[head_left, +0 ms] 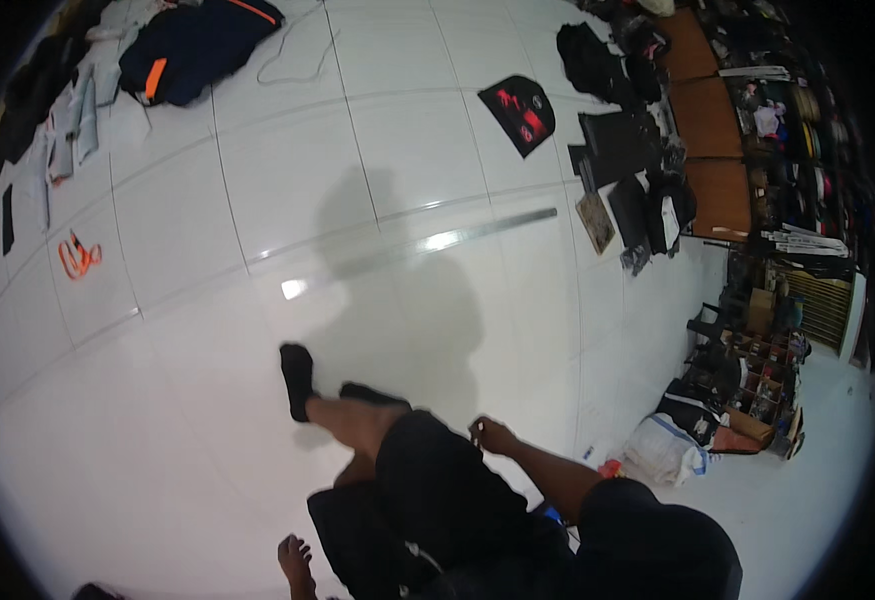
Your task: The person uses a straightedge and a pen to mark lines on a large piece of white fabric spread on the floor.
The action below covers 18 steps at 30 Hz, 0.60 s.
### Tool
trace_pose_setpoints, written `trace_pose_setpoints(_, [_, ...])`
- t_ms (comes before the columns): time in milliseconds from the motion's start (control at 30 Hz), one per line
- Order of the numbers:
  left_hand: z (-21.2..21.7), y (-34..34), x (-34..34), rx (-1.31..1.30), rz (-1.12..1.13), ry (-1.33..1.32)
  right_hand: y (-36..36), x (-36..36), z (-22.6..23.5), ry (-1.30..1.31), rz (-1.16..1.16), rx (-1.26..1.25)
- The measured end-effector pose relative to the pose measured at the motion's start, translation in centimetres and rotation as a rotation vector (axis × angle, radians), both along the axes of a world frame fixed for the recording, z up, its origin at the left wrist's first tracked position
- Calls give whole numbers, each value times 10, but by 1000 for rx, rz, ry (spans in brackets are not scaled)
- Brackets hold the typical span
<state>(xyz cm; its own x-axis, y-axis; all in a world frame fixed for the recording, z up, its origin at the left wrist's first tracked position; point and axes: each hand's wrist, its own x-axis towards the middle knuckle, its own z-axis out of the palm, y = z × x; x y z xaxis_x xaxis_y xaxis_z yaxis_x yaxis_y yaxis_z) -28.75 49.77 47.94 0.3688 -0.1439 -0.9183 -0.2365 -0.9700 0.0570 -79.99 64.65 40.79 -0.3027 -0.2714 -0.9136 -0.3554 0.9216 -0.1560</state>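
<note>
I stand on a white tiled floor [207, 200], looking down at my black shorts [447, 490] and my legs in black socks [297, 380]. My right hand [492, 435] hangs beside my hip with its fingers curled, and nothing shows in it. At the lower edge, my left hand [295, 560] sits next to the dark cloth of my shorts, fingers slightly apart and holding nothing. My shadow falls across the tiles ahead of me.
A long metal strip [457, 238] lies across the floor ahead. A dark jacket with orange stripes [197, 45] and an orange item [79, 258] lie to the left. Black clothes [522, 112] and brown shelves [702, 110] crowd the right. A white bag [662, 450] sits nearby.
</note>
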Motion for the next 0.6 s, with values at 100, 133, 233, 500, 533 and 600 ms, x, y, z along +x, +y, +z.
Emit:
trace_pose_setpoints(100, [28,53,-23,35,-21,35,-11,-41,20,124,39,39])
trace_pose_setpoints(133, [34,74,-32,76,-33,50,-8,-62,26,150,-23,46])
trace_pose_setpoints(233, [39,137,-48,174,-52,112,9,-134,43,249,19,-73])
trace_pose_setpoints(500, [68,204,-159,104,39,-69,46,-314,20,327,49,-182])
trace_pose_setpoints(533, [74,211,-176,96,57,-113,35,-331,11,315,77,-194])
trace_pose_setpoints(600, [90,247,-202,166,183,-60,22,-369,-12,240,100,-244])
